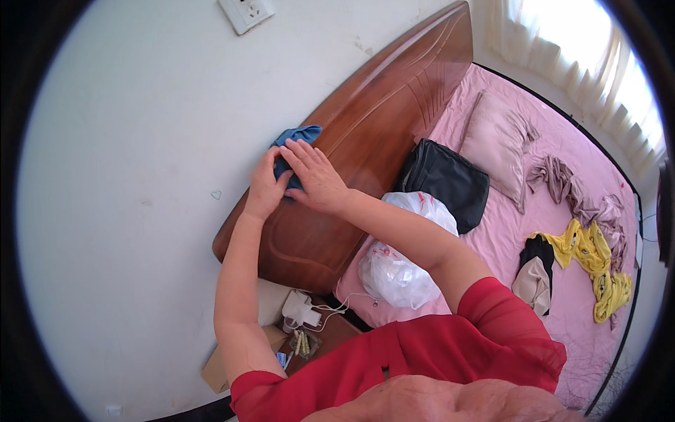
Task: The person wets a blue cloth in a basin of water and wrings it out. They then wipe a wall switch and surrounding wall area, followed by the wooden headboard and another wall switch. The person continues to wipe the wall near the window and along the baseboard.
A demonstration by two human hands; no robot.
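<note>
Both my hands are on a blue cloth (pixel 296 135) at the top edge of a glossy brown wooden headboard (pixel 364 126), beside the white wall. My left hand (pixel 265 185) grips the cloth from the wall side, its thumb pointing to the right. Next to it, my right hand (pixel 316 176) lies over the cloth with its fingers stretched upward and close together. The fingertips of both hands nearly meet. Part of the cloth shows between the hands; the rest is hidden under them.
On the pink-sheeted bed (pixel 495 232) lie a black bag (pixel 448 179), white plastic bags (pixel 398 271), a pillow (pixel 495 142) and yellow clothing (pixel 585 248). A bedside table (pixel 337 329) holds a white charger (pixel 303 308) with cables. A wall socket (pixel 247 13) is above.
</note>
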